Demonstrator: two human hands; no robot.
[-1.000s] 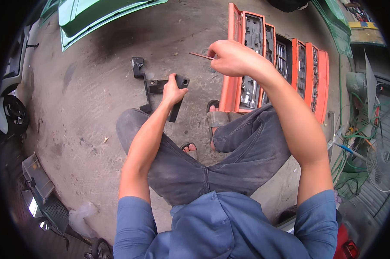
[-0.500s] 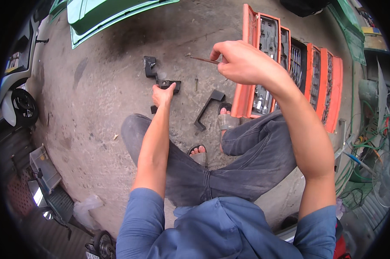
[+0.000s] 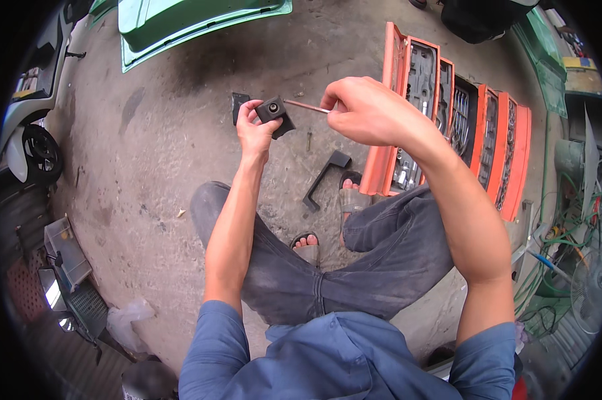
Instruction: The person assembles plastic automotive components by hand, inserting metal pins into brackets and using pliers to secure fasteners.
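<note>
My left hand grips a black blocky part with a round hole in its upturned face, fingers behind it and thumb across its lower edge. In my right hand is a thin metal rod-like tool. Its tip points left and appears close to the part; whether they touch I cannot tell. Beyond my left hand another black piece lies partly hidden. A small bolt rests on the floor below the rod. Nearer my feet lies a black angled handle-like bracket.
An orange cantilever toolbox with sockets and wrenches stands unfolded at the right, beneath my right forearm. Green panels edge the far side. At left are a white vehicle and a grey crate. Hoses and a fan crowd the right edge.
My left hand has lifted the black part and turned its holed face up. My right hand has moved slightly, and the rod's tip is now near the part.
</note>
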